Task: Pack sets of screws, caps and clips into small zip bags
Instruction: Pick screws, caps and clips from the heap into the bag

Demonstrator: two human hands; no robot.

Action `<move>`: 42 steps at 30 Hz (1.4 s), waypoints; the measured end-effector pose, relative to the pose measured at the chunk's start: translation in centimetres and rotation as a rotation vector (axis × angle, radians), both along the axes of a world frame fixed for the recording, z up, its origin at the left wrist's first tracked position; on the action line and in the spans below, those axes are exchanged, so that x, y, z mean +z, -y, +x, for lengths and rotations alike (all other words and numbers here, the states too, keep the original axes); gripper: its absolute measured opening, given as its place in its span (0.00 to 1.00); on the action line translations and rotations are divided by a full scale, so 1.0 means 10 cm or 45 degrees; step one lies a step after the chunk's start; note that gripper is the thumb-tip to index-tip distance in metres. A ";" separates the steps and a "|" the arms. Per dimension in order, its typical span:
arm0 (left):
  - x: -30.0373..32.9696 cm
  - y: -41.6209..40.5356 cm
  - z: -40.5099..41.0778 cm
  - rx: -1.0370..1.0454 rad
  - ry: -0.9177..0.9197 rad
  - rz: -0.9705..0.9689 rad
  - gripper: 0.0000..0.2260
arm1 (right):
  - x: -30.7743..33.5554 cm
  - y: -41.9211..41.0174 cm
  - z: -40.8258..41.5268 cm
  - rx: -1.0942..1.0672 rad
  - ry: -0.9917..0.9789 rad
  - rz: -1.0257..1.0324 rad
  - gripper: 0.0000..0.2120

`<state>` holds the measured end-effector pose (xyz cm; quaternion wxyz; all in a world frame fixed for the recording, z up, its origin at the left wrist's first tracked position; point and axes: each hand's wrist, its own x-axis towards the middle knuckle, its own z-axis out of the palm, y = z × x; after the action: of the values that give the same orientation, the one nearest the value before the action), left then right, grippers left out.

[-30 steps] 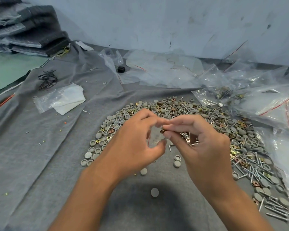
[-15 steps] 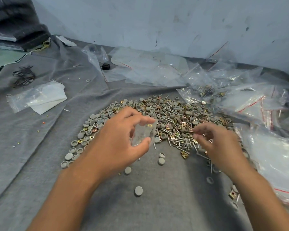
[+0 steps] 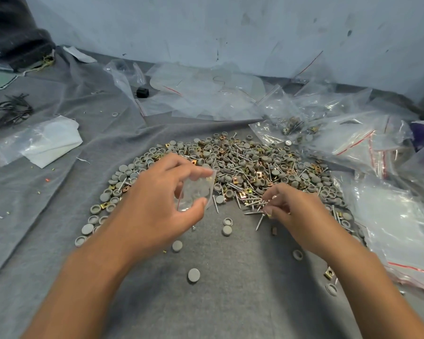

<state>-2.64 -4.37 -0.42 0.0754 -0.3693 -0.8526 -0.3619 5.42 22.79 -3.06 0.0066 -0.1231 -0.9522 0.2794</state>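
A small clear zip bag (image 3: pixel 196 190) is pinched between thumb and fingers of the left hand (image 3: pixel 157 206), above the near edge of the pile of screws, caps and clips (image 3: pixel 242 167). The right hand (image 3: pixel 294 211) is curled over loose screws (image 3: pixel 253 204) at the pile's edge; whether one is gripped cannot be told, the fingertips being hidden. The bag's contents are hard to make out. Larger zip bags (image 3: pixel 389 216) lie to the right, cut off by the frame, on grey cloth (image 3: pixel 59 192).

Black cube (image 3: pixel 142 92), folded white paper (image 3: pixel 56 143)
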 end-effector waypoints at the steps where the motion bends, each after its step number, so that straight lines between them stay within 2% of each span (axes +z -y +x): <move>1: 0.00 0.00 0.00 0.003 0.002 -0.002 0.19 | 0.02 0.00 0.00 -0.017 -0.025 -0.058 0.08; 5: 0.00 0.00 0.01 0.012 0.010 -0.004 0.19 | 0.12 0.01 0.02 -0.025 -0.109 -0.195 0.08; 8: 0.01 -0.02 0.02 0.013 0.000 -0.028 0.19 | 0.17 -0.05 0.07 0.050 0.061 0.028 0.10; 10: 0.01 -0.03 0.03 0.004 -0.003 -0.038 0.19 | 0.17 -0.07 0.13 0.121 0.209 0.193 0.07; 11: 0.01 -0.03 0.03 0.001 -0.007 -0.039 0.18 | 0.16 -0.06 0.16 0.151 0.264 0.211 0.05; 13: 0.01 -0.04 0.03 0.003 -0.020 -0.045 0.19 | 0.13 -0.02 0.17 0.145 0.341 0.175 0.09; 15: 0.01 -0.05 0.04 0.004 -0.010 -0.047 0.19 | 0.12 0.01 0.17 0.109 0.331 0.188 0.08; 19: 0.00 -0.10 0.09 -0.027 0.026 -0.055 0.19 | 0.12 0.01 0.19 0.077 0.115 0.131 0.09; 21: -0.01 -0.13 0.11 -0.043 0.045 -0.066 0.21 | 0.18 0.09 0.18 0.092 -0.149 -0.037 0.11; 23: -0.01 -0.16 0.14 -0.066 0.057 -0.077 0.21 | 0.30 0.27 0.16 0.177 -0.497 -0.228 0.08; 26: -0.02 -0.20 0.15 -0.113 0.059 -0.086 0.20 | 0.41 0.57 0.13 0.346 -0.847 -0.284 0.07; 29: -0.02 -0.21 0.15 -0.136 0.077 -0.099 0.16 | 0.36 0.71 0.10 0.374 -0.906 -0.149 0.11; 34: -0.02 -0.21 0.15 -0.131 0.057 -0.094 0.17 | 0.33 0.68 0.15 0.340 -1.053 -0.128 0.08; 38: -0.03 -0.21 0.15 -0.161 0.054 -0.064 0.12 | 0.28 0.77 0.13 0.453 -0.934 -0.023 0.07; 42: -0.06 -0.20 0.14 -0.127 0.069 -0.093 0.18 | 0.34 0.48 0.15 0.338 -0.846 0.020 0.04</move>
<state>-1.26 -2.32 -0.97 0.0206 -0.4038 -0.8475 -0.3438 6.87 17.99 0.39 0.2805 0.0993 -0.9079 0.2954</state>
